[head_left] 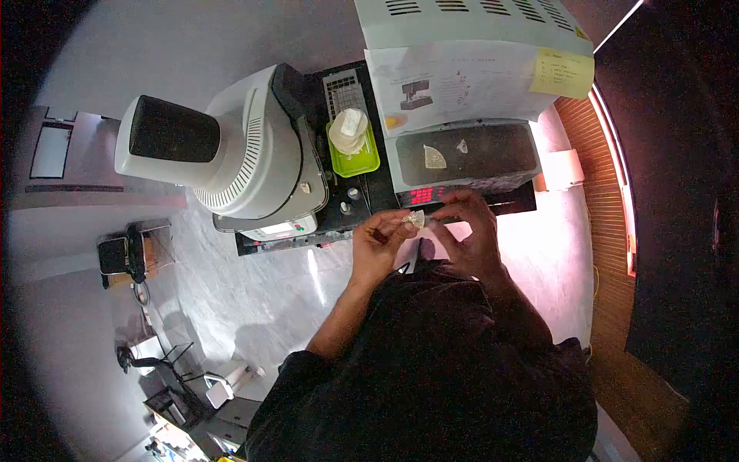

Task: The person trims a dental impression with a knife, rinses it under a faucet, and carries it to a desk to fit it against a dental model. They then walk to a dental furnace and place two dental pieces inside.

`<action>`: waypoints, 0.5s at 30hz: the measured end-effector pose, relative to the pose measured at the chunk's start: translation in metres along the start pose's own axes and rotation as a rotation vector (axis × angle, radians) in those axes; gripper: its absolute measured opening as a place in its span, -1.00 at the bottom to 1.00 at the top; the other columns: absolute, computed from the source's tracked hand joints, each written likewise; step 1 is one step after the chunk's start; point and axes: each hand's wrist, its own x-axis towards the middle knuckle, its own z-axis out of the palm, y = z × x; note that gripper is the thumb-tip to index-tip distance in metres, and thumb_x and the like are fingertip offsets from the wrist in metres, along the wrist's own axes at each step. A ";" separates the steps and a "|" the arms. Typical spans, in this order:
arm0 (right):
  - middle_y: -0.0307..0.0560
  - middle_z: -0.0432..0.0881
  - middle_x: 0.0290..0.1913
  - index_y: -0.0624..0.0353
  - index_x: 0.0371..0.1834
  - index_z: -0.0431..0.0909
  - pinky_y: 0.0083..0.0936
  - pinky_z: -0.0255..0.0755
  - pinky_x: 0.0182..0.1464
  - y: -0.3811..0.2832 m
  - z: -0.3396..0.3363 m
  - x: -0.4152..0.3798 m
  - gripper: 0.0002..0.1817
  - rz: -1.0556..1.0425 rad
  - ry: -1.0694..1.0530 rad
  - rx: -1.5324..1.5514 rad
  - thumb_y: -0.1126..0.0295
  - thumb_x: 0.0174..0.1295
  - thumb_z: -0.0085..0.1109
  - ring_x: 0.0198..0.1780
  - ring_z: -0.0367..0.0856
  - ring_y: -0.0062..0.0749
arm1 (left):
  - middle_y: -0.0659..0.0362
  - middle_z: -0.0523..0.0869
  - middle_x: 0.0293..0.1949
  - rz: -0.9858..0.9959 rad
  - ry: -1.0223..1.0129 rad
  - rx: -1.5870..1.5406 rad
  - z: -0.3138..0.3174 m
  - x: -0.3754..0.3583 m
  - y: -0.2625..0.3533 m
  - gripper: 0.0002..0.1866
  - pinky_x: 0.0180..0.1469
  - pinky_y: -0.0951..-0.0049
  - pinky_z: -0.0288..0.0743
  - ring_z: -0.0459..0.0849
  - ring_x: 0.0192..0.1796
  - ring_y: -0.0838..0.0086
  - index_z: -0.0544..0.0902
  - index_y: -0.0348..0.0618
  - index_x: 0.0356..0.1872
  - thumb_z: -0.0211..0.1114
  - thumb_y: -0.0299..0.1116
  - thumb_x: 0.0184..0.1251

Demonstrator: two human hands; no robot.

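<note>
My left hand (377, 245) pinches a small pale, translucent-looking piece (416, 219) with a rough surface between thumb and fingertips. Just to the right of that piece is my right hand (471, 237), its thumb and fingers apart with nothing visible between them. Beyond both hands, a wedge-shaped pale piece (435, 158) and a smaller whitish fragment (462, 146) lie on the dark flat bed of a machine (504, 154). A red digital display (423, 195) glows on this machine's front edge, close above my hands.
A green tray (372, 160) with round whitish pieces (348, 132) stands left of the machine. Farther left is a large grey-white device (254, 154). Small white items (346, 207) sit on the black table. A printed sheet (454, 85) and yellow note (562, 73) hang above.
</note>
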 end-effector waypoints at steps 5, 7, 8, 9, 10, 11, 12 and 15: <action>0.02 0.62 -0.23 0.20 -0.26 0.64 -0.33 0.53 -0.13 0.031 -0.003 0.006 -0.84 0.166 0.128 -0.146 0.46 0.11 0.40 -0.21 0.66 -0.24 | -0.04 0.77 -0.15 -0.013 -0.007 -0.003 -0.003 0.000 -0.002 -0.72 0.00 0.38 0.67 0.79 -0.13 0.35 0.58 -0.41 0.04 0.32 -0.56 0.34; 0.03 0.63 -0.26 0.20 -0.26 0.65 -0.32 0.53 -0.16 0.053 -0.012 0.021 -0.85 0.124 0.178 -0.297 0.45 0.13 0.39 -0.22 0.66 -0.23 | -0.03 0.77 -0.15 -0.033 -0.002 0.006 -0.003 -0.002 -0.001 -0.72 0.00 0.38 0.67 0.79 -0.13 0.34 0.58 -0.41 0.04 0.32 -0.56 0.35; 0.03 0.64 -0.26 0.20 -0.27 0.65 -0.31 0.53 -0.16 0.061 -0.016 0.032 -0.85 0.113 0.192 -0.335 0.44 0.13 0.39 -0.22 0.67 -0.21 | -0.02 0.77 -0.15 -0.043 0.002 0.016 -0.003 -0.003 0.000 -0.73 0.00 0.38 0.68 0.78 -0.13 0.34 0.58 -0.41 0.04 0.31 -0.56 0.35; 0.04 0.64 -0.27 0.20 -0.27 0.66 -0.30 0.53 -0.16 0.068 -0.018 0.041 -0.86 0.103 0.206 -0.373 0.44 0.12 0.39 -0.21 0.67 -0.20 | -0.02 0.77 -0.15 -0.054 0.006 0.027 -0.003 -0.004 0.001 -0.73 0.00 0.38 0.68 0.78 -0.13 0.33 0.58 -0.41 0.03 0.31 -0.57 0.35; 0.05 0.64 -0.27 0.19 -0.30 0.66 -0.25 0.53 -0.13 0.074 -0.019 0.049 -0.86 0.101 0.209 -0.388 0.43 0.11 0.38 -0.21 0.66 -0.12 | 0.00 0.77 -0.16 -0.036 0.001 0.009 -0.004 -0.005 0.000 -0.74 -0.01 0.40 0.67 0.78 -0.13 0.36 0.59 -0.40 0.03 0.31 -0.56 0.36; 0.07 0.64 -0.27 0.18 -0.32 0.66 -0.20 0.53 -0.11 0.081 -0.019 0.055 -0.87 0.097 0.211 -0.402 0.42 0.10 0.38 -0.21 0.65 -0.04 | 0.01 0.77 -0.17 -0.017 -0.003 -0.008 -0.005 -0.006 -0.004 -0.75 -0.01 0.42 0.67 0.77 -0.14 0.40 0.61 -0.39 0.03 0.31 -0.56 0.37; 0.09 0.64 -0.27 0.17 -0.34 0.66 -0.16 0.53 -0.08 0.084 -0.018 0.060 -0.88 0.094 0.211 -0.415 0.40 0.09 0.37 -0.21 0.64 0.03 | 0.02 0.77 -0.18 0.002 -0.005 -0.027 -0.006 -0.007 -0.005 -0.76 -0.02 0.44 0.66 0.77 -0.14 0.43 0.62 -0.38 0.02 0.30 -0.56 0.37; 0.09 0.63 -0.27 0.15 -0.40 0.67 -0.15 0.53 -0.08 0.088 -0.013 0.068 -0.85 0.148 0.194 -0.394 0.32 0.08 0.40 -0.20 0.64 0.04 | 0.01 0.77 -0.16 -0.035 0.014 0.005 -0.008 -0.011 -0.004 -0.76 -0.01 0.44 0.66 0.77 -0.14 0.42 0.61 -0.41 0.02 0.30 -0.56 0.38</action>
